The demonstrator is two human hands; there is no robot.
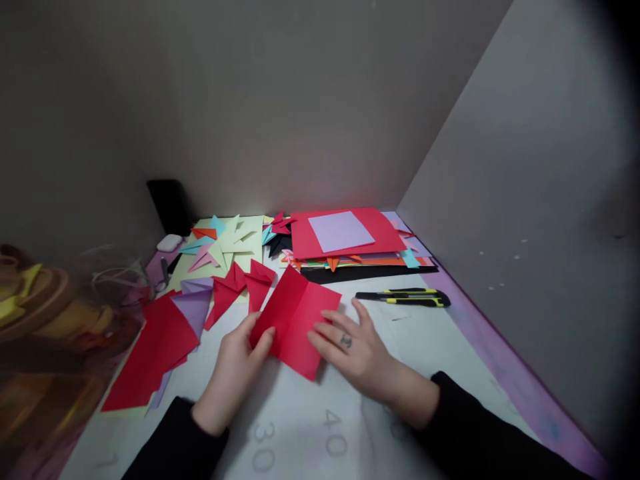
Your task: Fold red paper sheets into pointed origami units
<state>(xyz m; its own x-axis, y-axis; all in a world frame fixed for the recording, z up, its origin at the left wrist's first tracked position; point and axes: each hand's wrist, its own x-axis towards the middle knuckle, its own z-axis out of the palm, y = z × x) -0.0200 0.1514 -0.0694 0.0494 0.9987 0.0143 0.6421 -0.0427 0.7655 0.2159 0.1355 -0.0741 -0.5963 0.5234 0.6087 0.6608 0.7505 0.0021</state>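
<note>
A red paper sheet [300,317] with a crease down its middle is held a little above the mat, its two halves angled apart. My left hand [245,357] pinches its left edge, thumb on top and fingers underneath. On the right half, my right hand [353,350] rests with fingers stretched out over the paper; a dark mark shows on one finger. Just beyond my left hand lie folded red paper pieces [231,288]. A yellow and black utility knife [405,297] lies to the right, past my right hand.
Red sheets [150,357] and a folded purple piece [194,303] lie at left. Small folded shapes [227,241] cover a pale green sheet behind. A paper stack [350,257] stands against the wall. A black phone [169,205] leans at back left, near a blurred brown pot [50,300].
</note>
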